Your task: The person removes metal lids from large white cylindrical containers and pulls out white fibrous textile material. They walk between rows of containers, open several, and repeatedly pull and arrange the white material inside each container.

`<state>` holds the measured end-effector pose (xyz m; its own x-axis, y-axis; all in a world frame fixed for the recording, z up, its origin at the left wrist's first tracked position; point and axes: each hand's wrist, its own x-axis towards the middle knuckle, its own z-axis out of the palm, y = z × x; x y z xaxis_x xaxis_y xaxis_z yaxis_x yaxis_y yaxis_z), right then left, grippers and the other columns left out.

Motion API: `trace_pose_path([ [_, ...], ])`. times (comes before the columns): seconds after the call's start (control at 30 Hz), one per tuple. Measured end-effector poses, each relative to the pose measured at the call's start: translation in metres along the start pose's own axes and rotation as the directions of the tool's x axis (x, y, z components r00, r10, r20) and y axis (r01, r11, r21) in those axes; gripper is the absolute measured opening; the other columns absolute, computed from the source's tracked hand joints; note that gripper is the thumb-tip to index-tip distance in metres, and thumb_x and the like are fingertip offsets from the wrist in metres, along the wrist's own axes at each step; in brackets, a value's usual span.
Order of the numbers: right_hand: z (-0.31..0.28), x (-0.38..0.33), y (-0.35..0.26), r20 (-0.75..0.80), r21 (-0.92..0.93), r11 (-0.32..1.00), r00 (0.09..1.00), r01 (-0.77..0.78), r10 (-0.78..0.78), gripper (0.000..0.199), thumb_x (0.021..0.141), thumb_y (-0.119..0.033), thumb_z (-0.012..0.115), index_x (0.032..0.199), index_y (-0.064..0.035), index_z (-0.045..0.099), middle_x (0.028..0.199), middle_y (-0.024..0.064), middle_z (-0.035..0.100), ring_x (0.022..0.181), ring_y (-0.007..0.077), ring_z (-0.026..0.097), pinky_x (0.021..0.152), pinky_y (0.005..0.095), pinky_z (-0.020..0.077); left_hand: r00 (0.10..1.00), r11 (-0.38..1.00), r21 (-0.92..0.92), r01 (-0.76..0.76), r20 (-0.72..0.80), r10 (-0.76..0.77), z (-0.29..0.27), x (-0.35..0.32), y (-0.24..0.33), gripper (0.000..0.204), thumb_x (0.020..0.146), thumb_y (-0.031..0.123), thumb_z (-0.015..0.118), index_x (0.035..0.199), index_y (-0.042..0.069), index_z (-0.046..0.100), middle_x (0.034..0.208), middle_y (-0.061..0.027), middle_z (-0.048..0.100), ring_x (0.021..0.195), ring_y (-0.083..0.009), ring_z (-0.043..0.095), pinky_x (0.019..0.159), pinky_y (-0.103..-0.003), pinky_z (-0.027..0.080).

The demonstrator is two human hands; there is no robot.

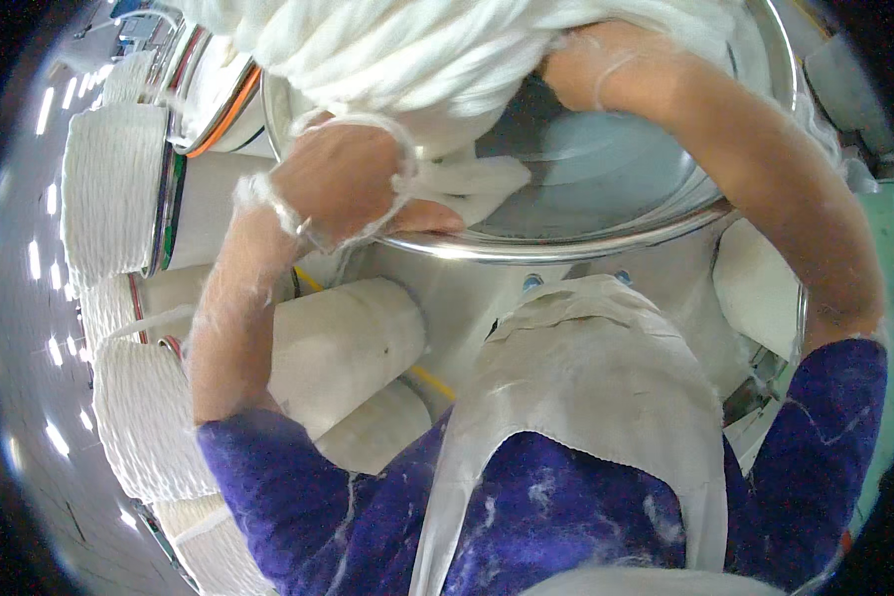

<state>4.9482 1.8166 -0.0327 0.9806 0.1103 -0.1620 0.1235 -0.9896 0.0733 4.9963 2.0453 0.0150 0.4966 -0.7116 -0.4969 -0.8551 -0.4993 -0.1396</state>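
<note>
A thick bundle of white fibre sliver [417, 60], in twisted rope-like coils, bulges over a round can with a shiny metal rim [526, 246]. My left hand [343, 179] is at the near left rim, closed around a soft white piece of the sliver [482, 187]; its thumb lies along the rim and its fingers are mostly hidden. A loose strand loops around that hand and wrist. My right hand [606, 70] reaches across the can and grips the underside of the bundle, fingertips buried in it. Below the bundle the can's grey inside shows.
To the left stand several pale cans topped with coiled white sliver [114, 189]. A pale cylindrical can [348, 323] is below my left forearm, another [760, 283] below my right. My apron [606, 368] is close to the near rim. A green surface [889, 238] lies at the right.
</note>
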Motion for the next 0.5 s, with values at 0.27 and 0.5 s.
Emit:
trace_pose_path([
  [0.27, -0.014, 0.0, 0.015, 0.246, 0.268, 0.963, 0.968, -0.012, -0.057, 0.027, 0.089, -0.016, 0.048, 0.109, -0.0072, 0.064, 0.108, 0.0109, 0.064, 0.101, 0.0244, 0.06, 0.09, 0.0363, 0.0464, 0.938, 0.993, 0.101, -0.065, 0.346, 0.027, 0.007, 0.063, 0.016, 0.039, 0.079, 0.039, 0.067, 0.098, 0.005, 0.067, 0.098, -0.0169, 0.066, 0.092, -0.0319, 0.063, 0.082, -0.038, 0.048],
  [0.5, -0.009, 0.013, 0.022, 0.208, 0.179, 0.983, 0.974, 0.049, -0.086, 0.024, 0.087, -0.017, 0.053, 0.104, -0.0089, 0.067, 0.101, 0.011, 0.066, 0.094, 0.0241, 0.061, 0.085, 0.0371, 0.0474, 0.997, 0.752, -0.66, 0.009, 0.062, 0.043, -0.017, -0.009, -0.049, 0.022, 0.083, 0.021, 0.068, 0.093, 0.002, 0.064, 0.096, -0.0056, 0.063, 0.089, -0.0146, 0.056, 0.077, -0.028, 0.044],
])
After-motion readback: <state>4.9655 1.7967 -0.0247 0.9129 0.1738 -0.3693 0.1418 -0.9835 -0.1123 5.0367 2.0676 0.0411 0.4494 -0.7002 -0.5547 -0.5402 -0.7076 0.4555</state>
